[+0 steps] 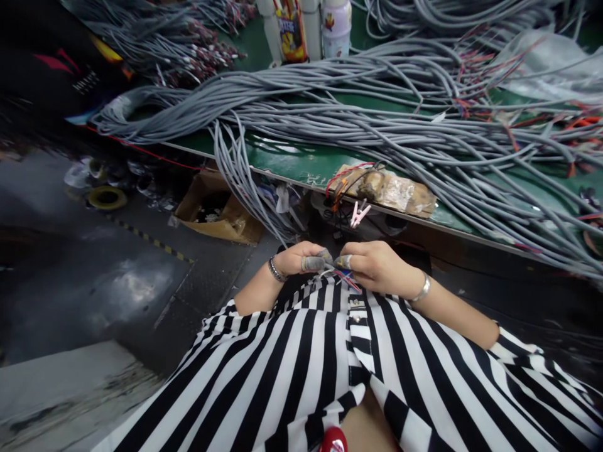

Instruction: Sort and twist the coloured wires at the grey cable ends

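Close to my body, below the bench edge, both hands meet at the thin wires of a cable end. My left hand (301,258) is closed in a pinch on the wires, its fingertips wrapped in grey tape. Opposite it, nearly touching, my right hand (374,267) pinches the same wires, with tape on its thumb and finger. Red, white and blue wires (348,280) poke out beneath my right fingers. A bundle of grey cables (245,176) hangs off the bench down toward my left hand. The exact grip point is too small to make out.
Long grey cables (330,122) lie across the green bench (287,155). At its front edge are a taped block (396,191) and a pink clip (359,214). Bottles (336,28) stand behind. A cardboard box (221,216) sits below left, near yellow tape rolls (107,198).
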Motion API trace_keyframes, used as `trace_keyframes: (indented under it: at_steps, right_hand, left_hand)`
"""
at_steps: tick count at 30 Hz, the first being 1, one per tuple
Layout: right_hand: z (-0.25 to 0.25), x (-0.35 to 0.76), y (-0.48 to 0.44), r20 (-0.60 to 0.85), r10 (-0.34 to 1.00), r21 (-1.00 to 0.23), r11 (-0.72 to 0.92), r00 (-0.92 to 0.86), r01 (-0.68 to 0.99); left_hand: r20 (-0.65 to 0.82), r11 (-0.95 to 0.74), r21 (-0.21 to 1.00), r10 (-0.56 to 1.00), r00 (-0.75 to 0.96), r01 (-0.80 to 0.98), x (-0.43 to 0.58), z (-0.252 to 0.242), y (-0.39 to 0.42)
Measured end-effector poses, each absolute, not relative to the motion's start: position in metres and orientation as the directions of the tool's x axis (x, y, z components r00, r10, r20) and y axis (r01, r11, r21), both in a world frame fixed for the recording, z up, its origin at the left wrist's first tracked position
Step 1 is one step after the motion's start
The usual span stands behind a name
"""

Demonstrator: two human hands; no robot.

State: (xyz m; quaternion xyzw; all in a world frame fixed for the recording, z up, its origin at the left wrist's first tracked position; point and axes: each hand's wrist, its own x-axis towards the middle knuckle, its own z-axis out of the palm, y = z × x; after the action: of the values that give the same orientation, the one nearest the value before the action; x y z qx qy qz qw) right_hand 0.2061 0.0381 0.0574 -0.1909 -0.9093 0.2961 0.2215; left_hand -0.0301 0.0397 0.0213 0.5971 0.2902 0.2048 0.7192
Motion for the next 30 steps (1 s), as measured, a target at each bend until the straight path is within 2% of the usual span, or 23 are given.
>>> trace_keyframes:
  at_steps: [2,4,6,8,11,13,17,21,25,30]
  right_hand:
    - [0.054,0.205,0.042,0.207,0.52,-0.826,0.547,-0.828,0.137]
    - [0.045,0.202,0.044,0.05,0.556,-0.975,0.206,-0.83,0.08]
    - [0.036,0.197,0.044,-0.143,0.559,-0.988,-0.128,-0.816,0.086]
    - [0.029,0.194,0.043,-0.287,0.539,-0.941,-0.314,-0.792,0.127]
    - [0.028,0.197,0.045,-0.363,0.543,-0.909,-0.384,-0.757,0.161]
    - [0.027,0.206,0.051,-0.373,0.595,-0.905,-0.403,-0.712,0.137]
    - [0.019,0.238,0.069,-0.373,0.769,-0.906,-0.423,-0.52,0.024]
    - [0.008,0.258,0.075,-0.358,0.886,-0.897,-0.414,-0.296,-0.155]
    - [0.003,0.245,0.072,-0.321,0.878,-0.888,-0.409,-0.354,-0.21]
    - [0.009,0.216,0.084,-0.308,0.865,-0.884,-0.414,-0.396,-0.216]
  left_hand:
    - [-0.137,0.124,0.99,0.642,0.754,0.074,-0.029,0.025,0.045]
    - [-0.104,0.027,0.993,0.625,0.774,0.112,-0.028,0.03,0.05]
    - [-0.083,-0.059,0.988,0.582,0.809,0.144,-0.025,0.034,0.053]
    - [-0.059,-0.12,0.981,0.559,0.827,0.151,-0.022,0.037,0.055]
    - [-0.006,-0.169,0.977,0.597,0.802,0.133,-0.019,0.041,0.056]
    - [-0.006,-0.186,0.972,0.591,0.807,0.143,-0.02,0.043,0.057]
    - [-0.024,-0.181,0.969,0.602,0.798,0.166,-0.029,0.046,0.058]
    - [0.058,-0.158,0.982,0.763,0.644,0.099,-0.033,0.042,0.056]
    - [0.129,-0.138,0.99,0.895,0.426,-0.01,-0.021,0.033,0.055]
    - [0.124,-0.116,0.992,0.939,0.319,-0.044,0.002,0.027,0.063]
